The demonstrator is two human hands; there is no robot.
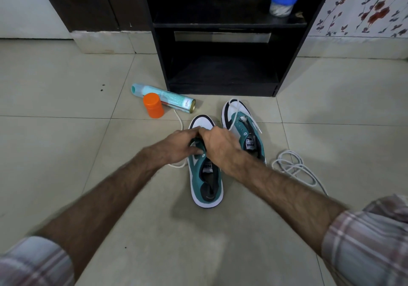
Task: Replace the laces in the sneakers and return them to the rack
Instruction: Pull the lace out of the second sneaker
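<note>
Both hands are down on the near sneaker point(206, 175), dead centre on the floor point(66, 131). The left hand point(176, 147) is pinched in at the front eyelets, the right hand point(217, 144) curled over them; whether either grips lace, I can't tell. A lace point(180, 121) trails off toward eleven o'clock. The other sneaker point(242, 129) waits at one o'clock, spare laces point(293, 167) at three, the rack point(223, 73) at twelve. Best to steady the shoe, feed each tip cleanly and keep both ends even.
</note>
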